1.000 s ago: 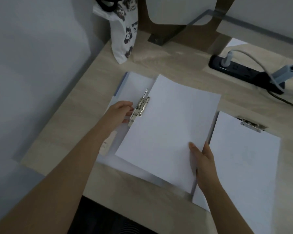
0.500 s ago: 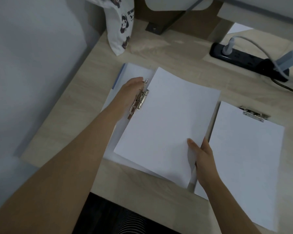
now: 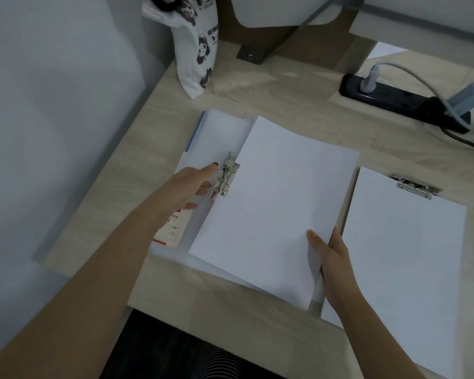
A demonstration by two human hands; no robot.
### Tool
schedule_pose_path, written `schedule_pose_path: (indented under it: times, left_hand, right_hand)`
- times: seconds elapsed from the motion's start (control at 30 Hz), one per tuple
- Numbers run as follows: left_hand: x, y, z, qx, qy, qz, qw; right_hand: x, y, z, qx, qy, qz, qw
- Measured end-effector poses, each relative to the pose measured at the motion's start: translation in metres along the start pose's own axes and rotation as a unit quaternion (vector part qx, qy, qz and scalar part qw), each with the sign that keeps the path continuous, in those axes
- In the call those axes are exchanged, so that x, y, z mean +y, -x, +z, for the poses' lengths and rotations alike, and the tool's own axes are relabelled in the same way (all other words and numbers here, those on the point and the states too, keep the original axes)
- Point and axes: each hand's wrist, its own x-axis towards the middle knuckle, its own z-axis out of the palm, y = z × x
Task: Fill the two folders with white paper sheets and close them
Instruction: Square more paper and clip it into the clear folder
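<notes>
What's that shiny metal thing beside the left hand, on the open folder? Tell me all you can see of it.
The shiny silver metal clamp is a long, narrow hinged bar of stacked plates, set inside the open pale folder. It runs along the left edge of the white paper sheet. The fingertips of the left hand sit right beside it; contact is unclear, as is whether it presses the sheet.

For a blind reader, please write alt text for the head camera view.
The right hand grips the edge of a white paper sheet lying on an open folder, while the left hand is beside its metal clip.
</notes>
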Motion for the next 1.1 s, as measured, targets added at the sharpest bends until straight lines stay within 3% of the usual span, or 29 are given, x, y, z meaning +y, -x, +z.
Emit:
schedule_pose_path:
  times: [0.3,0.63,0.93,1.1]
  left_hand:
    - [0.003,-0.003,-0.006,-0.034,-0.066,-0.027,0.997]
    - [-0.008,0.005,-0.004,-0.107,-0.026,-0.025,0.994]
    - [-0.032,0.012,0.011,-0.008,0.053,0.041,0.998]
    - [-0.041,0.008,0.016,0.017,0.042,0.08,0.996]
  right_hand:
    - [0.0,0.0,0.001,0.0,0.004,-0.001,1.0]
    - [-0.004,0.004,0.001,-0.002,0.011,-0.012,1.0]
    - [-0.001,0.002,-0.002,0.001,0.02,-0.002,1.0]
    - [0.001,0.0,-0.003,-0.002,0.023,-0.003,1.0]
